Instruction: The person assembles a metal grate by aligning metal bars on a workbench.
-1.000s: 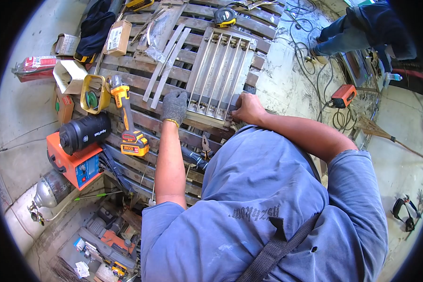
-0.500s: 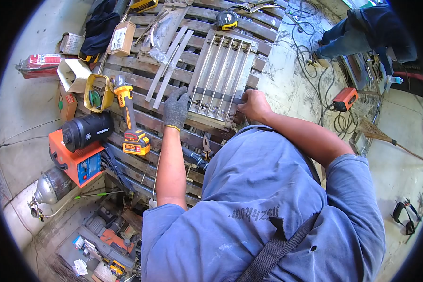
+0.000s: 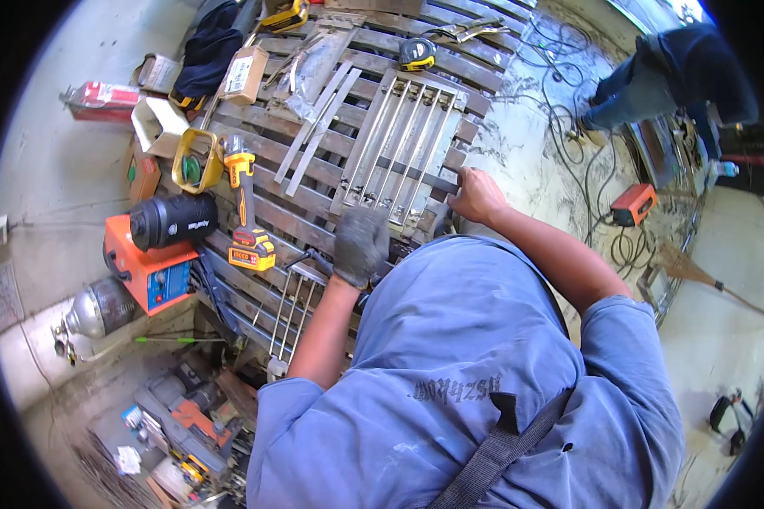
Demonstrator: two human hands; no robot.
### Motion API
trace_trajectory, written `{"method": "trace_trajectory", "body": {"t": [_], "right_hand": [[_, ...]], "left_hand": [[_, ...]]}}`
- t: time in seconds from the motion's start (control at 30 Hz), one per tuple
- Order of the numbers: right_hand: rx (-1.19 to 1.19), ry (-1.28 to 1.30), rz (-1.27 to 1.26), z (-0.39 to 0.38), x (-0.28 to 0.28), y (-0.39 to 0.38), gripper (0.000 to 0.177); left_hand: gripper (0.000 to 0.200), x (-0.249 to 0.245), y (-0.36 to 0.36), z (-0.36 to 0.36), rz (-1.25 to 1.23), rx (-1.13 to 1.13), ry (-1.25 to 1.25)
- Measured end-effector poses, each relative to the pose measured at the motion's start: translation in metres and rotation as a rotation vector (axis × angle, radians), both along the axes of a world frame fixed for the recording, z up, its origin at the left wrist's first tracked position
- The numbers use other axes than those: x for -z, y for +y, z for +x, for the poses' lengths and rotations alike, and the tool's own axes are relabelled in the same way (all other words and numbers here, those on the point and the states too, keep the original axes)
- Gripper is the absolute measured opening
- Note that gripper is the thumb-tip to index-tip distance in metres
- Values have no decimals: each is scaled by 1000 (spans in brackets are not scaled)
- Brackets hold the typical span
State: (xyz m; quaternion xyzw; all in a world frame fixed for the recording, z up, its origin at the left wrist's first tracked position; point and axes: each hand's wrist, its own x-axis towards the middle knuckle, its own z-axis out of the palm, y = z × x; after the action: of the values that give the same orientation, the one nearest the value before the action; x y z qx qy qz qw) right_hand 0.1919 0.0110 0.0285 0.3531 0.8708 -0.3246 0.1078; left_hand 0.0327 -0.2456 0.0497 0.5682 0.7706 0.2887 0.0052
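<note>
A metal frame with several parallel rods (image 3: 403, 144) lies on the slatted table (image 3: 267, 151). Across its rods runs a dark flat bar (image 3: 416, 174). My left hand (image 3: 361, 246), in a grey glove, is at the frame's near left corner; its fingers are blurred and bunched, and what they hold, if anything, is hidden. My bare right hand (image 3: 477, 195) has its fingers pressed together at the right end of the dark bar. Two flat metal strips (image 3: 317, 127) lie left of the frame.
Left are a yellow cordless grinder (image 3: 244, 204), black bottle (image 3: 174, 220), orange machine (image 3: 150, 271) and yellow container (image 3: 197, 159). A tape measure (image 3: 417, 54) lies beyond the frame. Another person (image 3: 654, 81) stands at upper right near floor cables and an orange box (image 3: 633, 204).
My left hand has moved from the frame's left side toward my body, to its near corner. My right hand stays by the frame's right edge. The view has shifted slightly.
</note>
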Motion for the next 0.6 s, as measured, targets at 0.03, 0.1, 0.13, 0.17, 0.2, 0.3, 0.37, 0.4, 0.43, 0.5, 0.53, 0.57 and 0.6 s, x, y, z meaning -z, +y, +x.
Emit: {"method": "trace_trajectory", "body": {"t": [0.03, 0.1, 0.13, 0.17, 0.2, 0.3, 0.37, 0.4, 0.43, 0.5, 0.53, 0.57, 0.6], "right_hand": [[-16, 19, 8, -4, -3, 2, 45], [-59, 56, 25, -12, -10, 1, 54], [-99, 43, 39, -17, -13, 2, 56], [-138, 29, 54, -22, -16, 3, 58], [-177, 13, 72, -26, -19, 5, 60], [-235, -22, 100, -36, -25, 8, 56], [-256, -54, 88, -39, -23, 11, 54], [-278, -27, 107, -38, -19, 13, 53], [-301, 3, 124, -38, -13, 14, 53], [-327, 40, 131, -41, -1, 17, 52], [-333, 28, 128, -45, -1, 17, 52], [-335, 15, 122, -48, -5, 16, 52], [-331, -1, 116, -50, -8, 15, 52]], "left_hand": [[25, 2, -4, 11, -71, 79, 31], [30, -2, -6, 32, -183, 105, -71], [33, -3, -4, 41, -234, 116, -126], [36, 2, -3, 50, -330, 96, -92], [39, 13, -2, 57, -426, 75, -63], [51, 19, 8, 72, -509, 9, 27], [58, 19, 11, 80, -546, -43, 23], [58, 20, 10, 84, -506, -79, 12], [58, 19, 10, 86, -468, -116, 4], [58, 19, 10, 89, -504, -172, 21], [57, 22, 10, 90, -498, -202, 37], [57, 24, 10, 92, -496, -227, 52], [57, 27, 10, 95, -495, -247, 66]]}}
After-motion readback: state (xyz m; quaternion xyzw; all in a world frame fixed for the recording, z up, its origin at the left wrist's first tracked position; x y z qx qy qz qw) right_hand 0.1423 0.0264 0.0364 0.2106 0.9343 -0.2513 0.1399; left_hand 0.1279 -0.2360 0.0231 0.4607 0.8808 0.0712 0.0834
